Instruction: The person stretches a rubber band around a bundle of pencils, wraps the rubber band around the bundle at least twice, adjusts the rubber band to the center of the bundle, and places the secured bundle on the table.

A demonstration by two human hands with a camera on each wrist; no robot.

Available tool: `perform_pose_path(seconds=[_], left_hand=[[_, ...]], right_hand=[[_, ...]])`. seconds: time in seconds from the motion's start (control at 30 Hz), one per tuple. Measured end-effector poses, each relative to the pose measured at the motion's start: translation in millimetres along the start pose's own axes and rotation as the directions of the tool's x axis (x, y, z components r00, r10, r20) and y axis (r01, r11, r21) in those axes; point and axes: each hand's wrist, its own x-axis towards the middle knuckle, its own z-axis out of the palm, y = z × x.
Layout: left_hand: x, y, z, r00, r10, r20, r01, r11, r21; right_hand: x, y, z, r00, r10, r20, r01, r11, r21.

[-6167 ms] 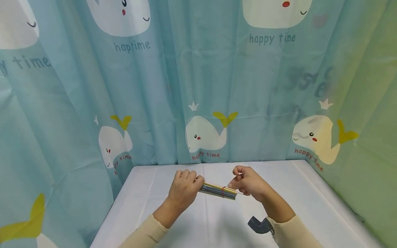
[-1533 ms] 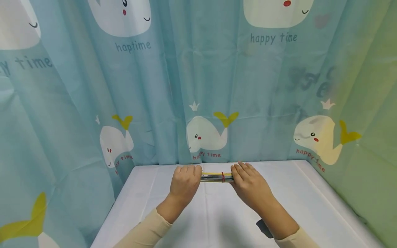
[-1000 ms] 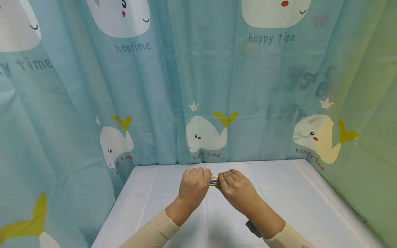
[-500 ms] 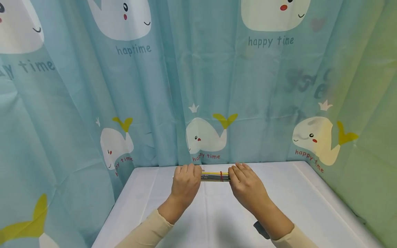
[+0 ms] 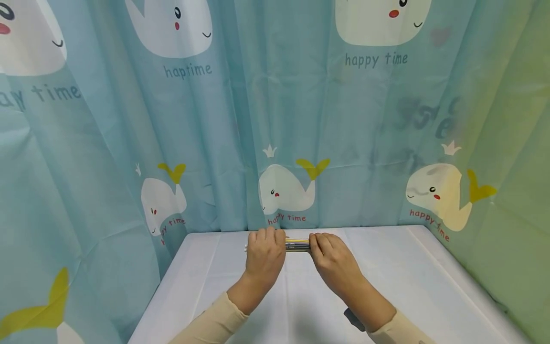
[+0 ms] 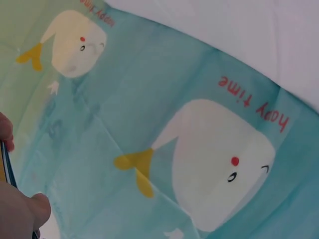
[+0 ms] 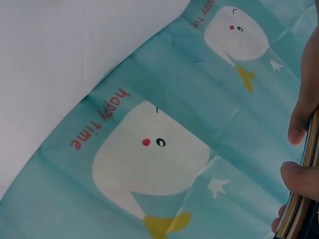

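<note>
A bundle of pencils [image 5: 297,245], yellow and dark-sided with small printing, is held level over the table. My left hand [image 5: 265,255] grips it near its left end, where pale tips poke out past the fingers. Around the right part of the bundle curls my right hand [image 5: 337,263], covering that end. Only a short stretch shows between the hands. In the right wrist view the right thumb [image 7: 301,180] presses along the pencils [image 7: 294,219]. The left wrist view catches the left thumb [image 6: 40,209] and a sliver of the bundle at the edge.
A white-covered table [image 5: 292,296] lies below both hands. Behind it hangs a blue-green curtain [image 5: 232,119] printed with whales, turning greener at the right. A dark curved piece [image 5: 354,319] sits at the right wrist.
Earlier, the right hand pulled a thin red strand at the bundle's right end; then it gripped the bundle. Since half a second ago the hands moved closer, and the red band went out of sight.
</note>
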Motion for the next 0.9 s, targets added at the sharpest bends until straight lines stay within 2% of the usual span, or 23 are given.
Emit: perform_pose_path(seconds=[0.2, 0.33, 0.4, 0.53, 0.63, 0.73, 0.8, 0.9], left_hand=[[-1.5, 5.2, 0.4, 0.999, 0.036, 0.037, -0.037, 0.999, 0.020], [1.3, 5.7, -1.2, 0.998, 0.050, 0.040, -0.051, 0.998, 0.031], [2.6, 5.2, -2.9, 0.999, 0.041, 0.024, -0.042, 0.999, 0.018], [2.2, 7.0, -6.3, 0.997, 0.058, -0.060, -0.057, 0.998, 0.010], [1.3, 9.4, -6.0, 0.989, 0.067, -0.131, -0.064, 0.998, 0.027], [1.8, 8.7, -3.8, 0.982, 0.059, -0.179, -0.054, 0.998, 0.032], [2.3, 6.8, -3.1, 0.982, 0.054, -0.180, -0.050, 0.998, 0.026], [2.7, 2.6, -4.3, 0.990, 0.040, -0.135, -0.039, 0.999, 0.008]], right_hand=[[-0.5, -3.4, 5.8, 0.997, -0.072, -0.022, 0.072, 0.997, 0.001], [2.7, -3.8, 7.2, 0.997, -0.076, -0.017, 0.076, 0.997, 0.019], [3.6, -2.4, 6.3, 0.998, -0.055, -0.025, 0.056, 0.998, 0.035], [5.8, 2.2, 2.8, 0.995, -0.016, -0.095, 0.022, 0.998, 0.063], [8.3, 5.0, 0.8, 0.988, -0.017, -0.157, 0.030, 0.997, 0.078], [10.4, 6.7, 0.1, 0.983, -0.042, -0.179, 0.059, 0.994, 0.092], [10.9, 8.0, -0.8, 0.983, -0.049, -0.178, 0.068, 0.993, 0.100], [8.9, 11.3, -4.9, 0.988, -0.036, -0.153, 0.051, 0.994, 0.093]])
